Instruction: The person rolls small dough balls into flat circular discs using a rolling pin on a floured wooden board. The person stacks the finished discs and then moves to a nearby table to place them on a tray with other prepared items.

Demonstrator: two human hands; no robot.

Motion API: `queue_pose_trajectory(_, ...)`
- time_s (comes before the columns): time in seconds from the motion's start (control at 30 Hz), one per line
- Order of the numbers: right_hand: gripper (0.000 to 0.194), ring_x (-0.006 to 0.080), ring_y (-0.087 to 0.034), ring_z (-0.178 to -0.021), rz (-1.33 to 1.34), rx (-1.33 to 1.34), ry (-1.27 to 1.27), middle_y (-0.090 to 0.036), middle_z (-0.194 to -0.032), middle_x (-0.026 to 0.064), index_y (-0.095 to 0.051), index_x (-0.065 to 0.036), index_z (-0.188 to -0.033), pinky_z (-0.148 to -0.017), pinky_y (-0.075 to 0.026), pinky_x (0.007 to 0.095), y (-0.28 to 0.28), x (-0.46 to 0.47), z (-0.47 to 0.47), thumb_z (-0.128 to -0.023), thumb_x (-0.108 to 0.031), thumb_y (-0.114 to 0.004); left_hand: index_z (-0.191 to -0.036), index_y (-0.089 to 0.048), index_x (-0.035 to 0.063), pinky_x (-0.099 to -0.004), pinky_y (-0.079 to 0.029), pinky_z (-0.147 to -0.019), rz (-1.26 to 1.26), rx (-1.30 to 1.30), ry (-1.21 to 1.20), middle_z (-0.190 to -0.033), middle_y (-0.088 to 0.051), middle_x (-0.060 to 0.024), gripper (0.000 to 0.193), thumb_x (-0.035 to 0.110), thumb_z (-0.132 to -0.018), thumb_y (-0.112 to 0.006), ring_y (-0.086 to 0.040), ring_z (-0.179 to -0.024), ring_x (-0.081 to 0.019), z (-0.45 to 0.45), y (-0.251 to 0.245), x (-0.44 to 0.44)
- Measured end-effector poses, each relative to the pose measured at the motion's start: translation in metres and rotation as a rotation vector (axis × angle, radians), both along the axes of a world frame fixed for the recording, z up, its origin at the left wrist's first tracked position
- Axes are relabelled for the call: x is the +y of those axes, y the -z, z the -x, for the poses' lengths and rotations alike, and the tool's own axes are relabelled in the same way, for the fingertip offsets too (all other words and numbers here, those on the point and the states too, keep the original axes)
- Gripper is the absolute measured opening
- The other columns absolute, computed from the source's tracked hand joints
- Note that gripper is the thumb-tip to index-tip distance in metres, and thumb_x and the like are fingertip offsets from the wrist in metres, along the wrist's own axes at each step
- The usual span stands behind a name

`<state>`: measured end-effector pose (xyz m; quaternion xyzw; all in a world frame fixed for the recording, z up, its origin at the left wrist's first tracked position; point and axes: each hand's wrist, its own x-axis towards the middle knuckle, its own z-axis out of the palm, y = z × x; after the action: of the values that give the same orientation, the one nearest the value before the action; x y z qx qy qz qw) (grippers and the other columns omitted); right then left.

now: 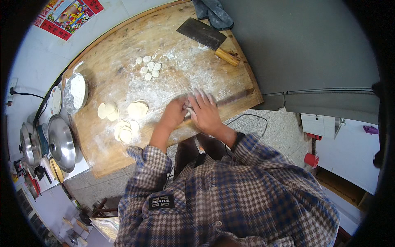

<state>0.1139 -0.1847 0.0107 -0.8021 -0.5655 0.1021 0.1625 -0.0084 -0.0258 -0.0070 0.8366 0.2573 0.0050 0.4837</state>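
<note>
My left hand [176, 112] is at the front edge of a floured wooden board [108, 74], its fingers curled. Beside it my right hand [204, 112] has its fingers stretched, blurred by motion. A pale piece, which looks like dough [188, 112], shows partly between the two hands; how each hand holds it is hidden. Farther back lie several small flattened dough pieces [151, 65]. To the left are three piles of round dough wrappers: one [138, 108] nearest my left hand, one [108, 110] farther left, one [125, 134] nearer the board's front edge.
A cleaver [202, 33] with a wooden handle lies at the back right, near a dark cloth [214, 14]. A metal bowl of flour [76, 92] stands at the board's left edge, close to a steel lid [61, 143]. A grey surface [302, 46] borders the right.
</note>
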Motion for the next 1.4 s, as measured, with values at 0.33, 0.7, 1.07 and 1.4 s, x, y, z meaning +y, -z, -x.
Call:
queue_pose_trajectory(0.33,0.074,0.0461,-0.04,-0.16,-0.075,-0.074,0.036,-0.044,-0.17,0.0269,-0.046,-0.003,-0.166,-0.134,-0.027,0.0611,0.007,0.024,-0.002,-0.097,-0.021,-0.066,-0.103,-0.076,0.0016,-0.051,-0.06,-0.084,-0.04,0.084,-0.192,-0.101,-0.077,-0.0249,0.02,0.02,-0.097,-0.081,-0.076,-0.091,-0.0455,0.028,0.009,0.001)
queue_pose_trajectory(0.7,0.071,0.0453,-0.038,-0.161,-0.226,-0.12,0.033,-0.043,-0.17,0.0264,-0.045,-0.004,-0.166,-0.133,-0.026,0.0629,0.008,0.034,-0.003,-0.1,-0.02,-0.063,-0.11,-0.076,0.0012,-0.0505,-0.06,-0.091,0.022,-0.099,0.018,-0.105,-0.078,-0.0225,0.019,0.008,-0.092,-0.08,-0.075,-0.1,-0.0464,0.009,0.007,0.027)
queue_pose_trajectory(1.07,0.076,0.0476,-0.036,-0.161,-0.139,-0.102,0.046,-0.039,-0.173,0.0297,-0.045,-0.003,-0.166,-0.134,-0.024,0.0648,0.003,0.029,0.007,-0.096,-0.022,-0.068,-0.096,-0.077,0.0005,-0.053,-0.059,-0.083,-0.157,0.15,-0.189,-0.099,-0.078,-0.024,0.022,0.022,-0.095,-0.08,-0.075,-0.092,-0.0463,0.036,0.007,0.003)
queue_pose_trajectory(1.4,0.073,0.0471,-0.037,-0.161,-0.175,-0.14,0.056,-0.042,-0.171,0.0268,-0.045,-0.004,-0.167,-0.134,-0.024,0.0648,0.007,0.051,0.005,-0.098,-0.022,-0.065,-0.111,-0.079,0.0032,-0.0508,-0.059,-0.09,-0.031,-0.022,-0.016,-0.104,-0.075,-0.0221,0.019,0.012,-0.094,-0.079,-0.073,-0.097,-0.0433,0.029,0.002,0.035)
